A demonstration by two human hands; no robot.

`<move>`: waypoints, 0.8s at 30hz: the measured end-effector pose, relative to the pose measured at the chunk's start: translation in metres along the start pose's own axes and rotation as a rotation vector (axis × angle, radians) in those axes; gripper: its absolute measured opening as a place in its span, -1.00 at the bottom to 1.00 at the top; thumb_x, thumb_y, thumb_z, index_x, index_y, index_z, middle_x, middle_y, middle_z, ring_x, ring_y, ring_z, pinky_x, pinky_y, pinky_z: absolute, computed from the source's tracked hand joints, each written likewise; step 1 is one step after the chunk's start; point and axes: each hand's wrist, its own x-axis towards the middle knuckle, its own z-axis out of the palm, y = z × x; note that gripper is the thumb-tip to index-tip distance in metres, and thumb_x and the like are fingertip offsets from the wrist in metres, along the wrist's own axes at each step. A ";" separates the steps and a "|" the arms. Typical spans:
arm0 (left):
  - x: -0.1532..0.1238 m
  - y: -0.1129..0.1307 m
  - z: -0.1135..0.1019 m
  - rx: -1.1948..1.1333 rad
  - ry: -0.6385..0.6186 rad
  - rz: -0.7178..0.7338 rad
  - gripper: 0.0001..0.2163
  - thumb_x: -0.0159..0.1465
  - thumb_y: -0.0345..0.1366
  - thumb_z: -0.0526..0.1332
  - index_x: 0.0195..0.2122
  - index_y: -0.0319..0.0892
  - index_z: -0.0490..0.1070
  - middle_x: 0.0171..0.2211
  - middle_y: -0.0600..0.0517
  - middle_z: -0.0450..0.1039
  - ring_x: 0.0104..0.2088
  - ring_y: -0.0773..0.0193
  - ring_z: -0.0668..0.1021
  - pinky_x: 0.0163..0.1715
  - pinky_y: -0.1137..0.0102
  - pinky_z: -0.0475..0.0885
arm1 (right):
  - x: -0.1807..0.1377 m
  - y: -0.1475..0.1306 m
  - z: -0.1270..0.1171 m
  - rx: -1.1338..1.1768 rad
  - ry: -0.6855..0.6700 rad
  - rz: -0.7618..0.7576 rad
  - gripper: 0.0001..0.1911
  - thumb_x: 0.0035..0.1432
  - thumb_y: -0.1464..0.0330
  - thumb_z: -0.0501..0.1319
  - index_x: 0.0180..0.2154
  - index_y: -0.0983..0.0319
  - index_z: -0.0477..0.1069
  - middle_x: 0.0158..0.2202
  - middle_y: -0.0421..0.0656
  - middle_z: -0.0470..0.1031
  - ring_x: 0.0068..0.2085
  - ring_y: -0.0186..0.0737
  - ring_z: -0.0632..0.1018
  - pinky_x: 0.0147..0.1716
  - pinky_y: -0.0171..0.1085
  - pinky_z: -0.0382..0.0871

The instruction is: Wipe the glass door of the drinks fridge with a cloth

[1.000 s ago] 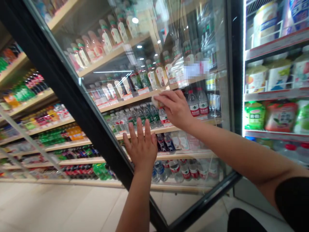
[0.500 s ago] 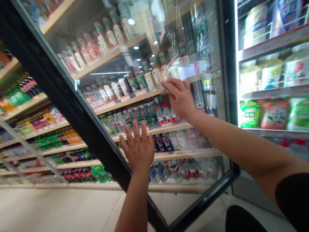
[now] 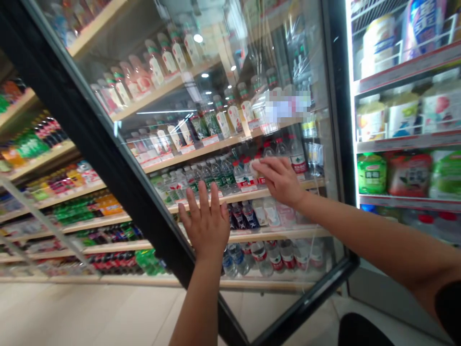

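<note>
My left hand (image 3: 206,221) lies with its fingers spread on the glass door (image 3: 248,310) of a drinks cooler, near the black door frame. To its right, my right hand (image 3: 283,182) is bent at the glass, its fingers closed on a small pale wad (image 3: 254,166) that looks like a folded cloth. Most of that cloth is hidden by the fingers. The door is swung open, and shelves of bottles show through the pane.
Inside the lit cooler (image 3: 406,202) at right stand drink bottles and packs. Beyond the door, wooden shelves (image 3: 230,235) carry rows of bottles. The black door frame (image 3: 118,158) slants across the left. Pale tiles (image 3: 108,312) cover the floor.
My right hand has moved down the glass and slightly right, with the cloth in its fingers. My left hand stays in the same place.
</note>
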 end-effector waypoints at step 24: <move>-0.003 0.004 -0.002 -0.135 -0.070 -0.070 -0.39 0.39 -0.24 0.08 0.41 -0.02 -0.17 0.41 -0.04 -0.10 0.42 0.07 -0.16 0.38 -0.07 -0.24 | 0.003 -0.042 0.013 0.054 -0.053 0.001 -0.46 0.26 0.48 0.13 0.24 0.04 0.27 0.08 -0.07 0.44 0.04 -0.08 0.43 0.06 -0.07 0.32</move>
